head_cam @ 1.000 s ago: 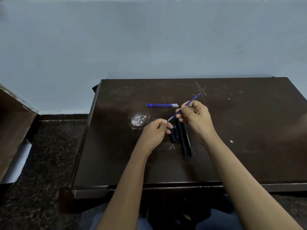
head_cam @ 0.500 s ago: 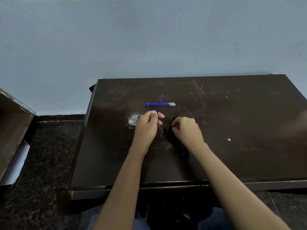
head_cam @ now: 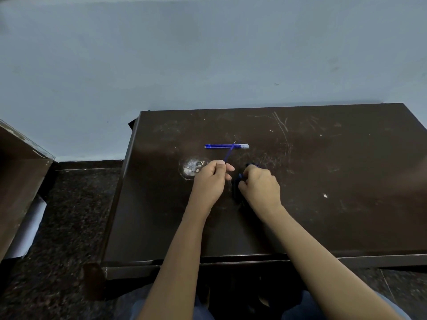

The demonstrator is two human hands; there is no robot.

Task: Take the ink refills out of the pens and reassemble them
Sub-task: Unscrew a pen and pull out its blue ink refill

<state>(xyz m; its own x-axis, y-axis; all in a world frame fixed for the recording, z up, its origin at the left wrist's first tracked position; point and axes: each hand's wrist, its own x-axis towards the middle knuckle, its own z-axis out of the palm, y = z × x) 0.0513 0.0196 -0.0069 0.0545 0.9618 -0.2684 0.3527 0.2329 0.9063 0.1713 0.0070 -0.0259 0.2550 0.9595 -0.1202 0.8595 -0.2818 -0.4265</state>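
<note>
My left hand (head_cam: 211, 179) pinches a thin blue ink refill (head_cam: 230, 153) that points up and away, its tip crossing over a small row of blue refills (head_cam: 225, 146) lying flat on the dark table (head_cam: 323, 215). Just to its right, my right hand (head_cam: 260, 185) is curled down over a cluster of black pen bodies (head_cam: 236, 192), fingers closed on them. Most of the pens are hidden under that hand.
A pale worn round patch (head_cam: 193, 167) marks the tabletop left of my left hand. A brown box or cabinet (head_cam: 20, 181) stands on the dark speckled floor at the far left. A blue-grey wall runs behind the table.
The refill passed from my right hand to my left, which now holds it pointing toward the laid-out refills. My right hand dropped onto the black pens.
</note>
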